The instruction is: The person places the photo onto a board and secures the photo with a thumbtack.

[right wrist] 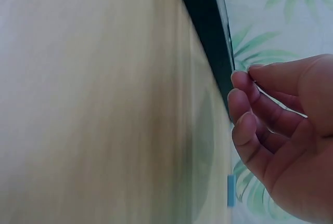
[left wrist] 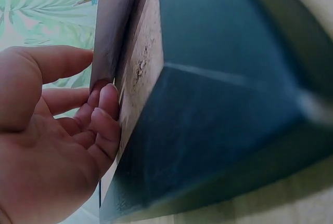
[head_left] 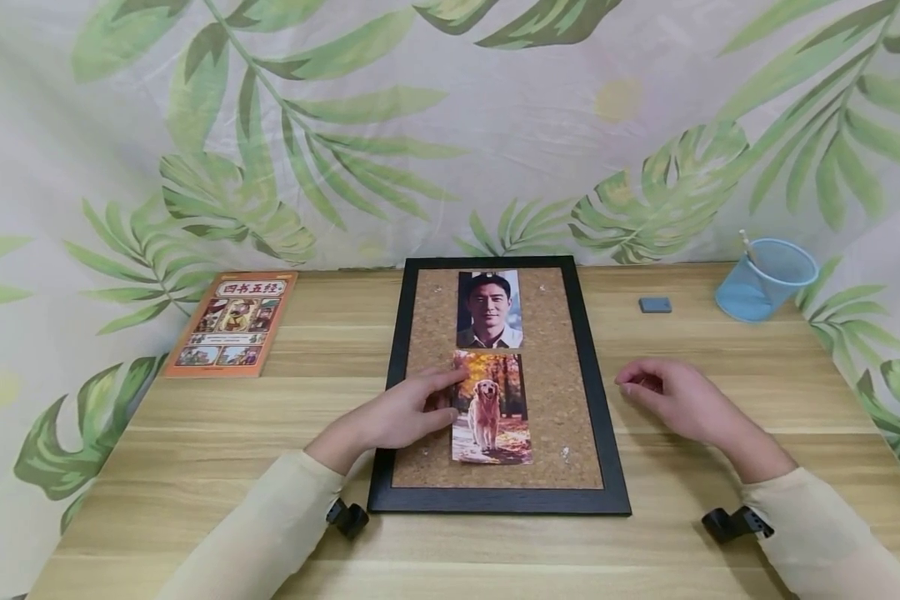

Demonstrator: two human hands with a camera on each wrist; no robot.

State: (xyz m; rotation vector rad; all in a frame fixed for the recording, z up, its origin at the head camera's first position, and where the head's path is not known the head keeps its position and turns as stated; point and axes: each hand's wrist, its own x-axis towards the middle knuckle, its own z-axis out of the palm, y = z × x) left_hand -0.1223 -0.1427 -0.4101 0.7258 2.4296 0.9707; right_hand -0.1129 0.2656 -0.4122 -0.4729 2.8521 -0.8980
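My left hand (head_left: 408, 408) holds the left edge of a dog photo (head_left: 487, 408) over the lower part of a black-framed cork board (head_left: 562, 375). In the left wrist view, the thumb lies on one side of the photo (left wrist: 108, 37) and curled fingers touch the other side. Above it on the board is a portrait photo (head_left: 489, 310) with a small pale pin at its top edge. To the right of the frame, my right hand (head_left: 678, 400) hovers over the table with fingers loosely curled. Its thumb tip comes close to the index fingertip, and nothing shows between them.
Several small clear pins (head_left: 566, 454) sit near the corners of the cork. An orange book (head_left: 232, 325) lies at the table's left. A small blue-grey block (head_left: 655, 305) and a blue mesh pen cup (head_left: 757, 287) stand back right. Leaf-print cloth (head_left: 510, 125) hangs behind the table.
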